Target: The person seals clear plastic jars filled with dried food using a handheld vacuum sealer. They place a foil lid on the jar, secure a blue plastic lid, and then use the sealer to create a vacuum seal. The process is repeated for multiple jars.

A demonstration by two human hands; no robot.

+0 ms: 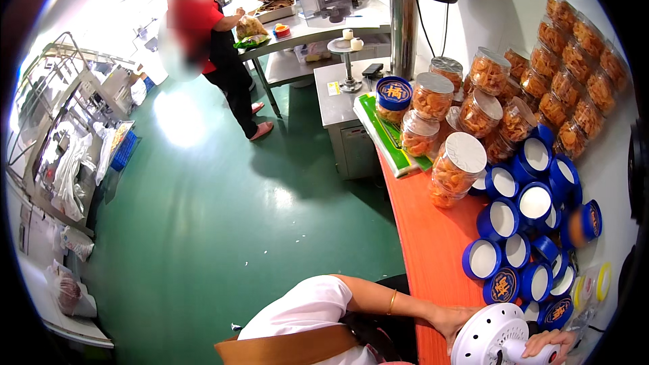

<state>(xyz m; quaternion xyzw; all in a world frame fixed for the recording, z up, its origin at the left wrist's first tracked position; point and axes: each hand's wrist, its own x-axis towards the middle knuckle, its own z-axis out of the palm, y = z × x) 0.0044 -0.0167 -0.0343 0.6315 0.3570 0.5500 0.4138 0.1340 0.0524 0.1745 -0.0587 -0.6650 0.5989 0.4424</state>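
At the bottom right, my right hand [550, 343] is closed around the handle of a white round-headed handheld device [489, 334]. My left hand [451, 320], its forearm wearing a gold-coloured bangle, reaches over the orange tabletop [441, 253]; the device's head partly hides its fingers, so its hold cannot be told. Beyond both hands lie many blue jar lids [502, 218], most with white inner faces up. Farther along the table, clear jars of orange dried food [456, 167] with silvery sealed tops stand in a group. One jar [394, 99] wears a blue lid.
Stacked jars [578, 71] rise against the right wall. A green-and-white package [385, 137] lies at the table's far end, near a metal machine [337, 96]. A person in red [203, 25] stands at a steel counter [314, 30]. Racks [66, 162] line the left.
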